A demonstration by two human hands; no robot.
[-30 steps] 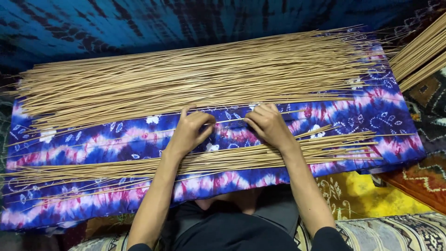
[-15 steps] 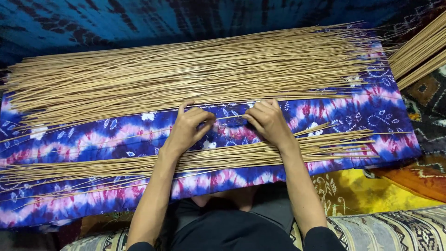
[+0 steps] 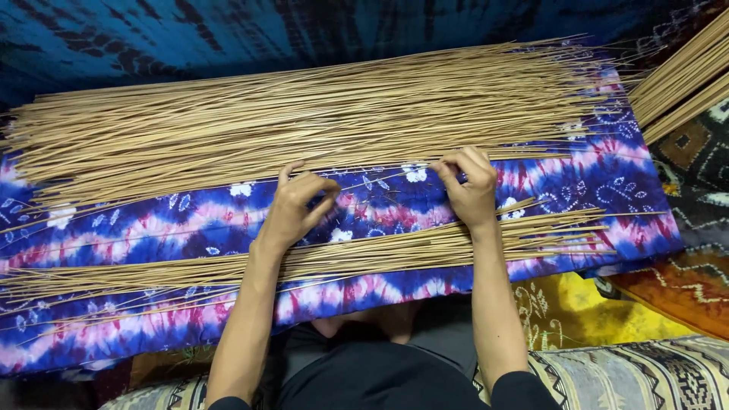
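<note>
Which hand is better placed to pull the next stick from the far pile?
Probably the right hand: its fingertips touch the near edge of the far pile of thin sticks, while the left hand rests lower on the tie-dye cloth.

No packages, labels, signs or screens anywhere in view.
</note>
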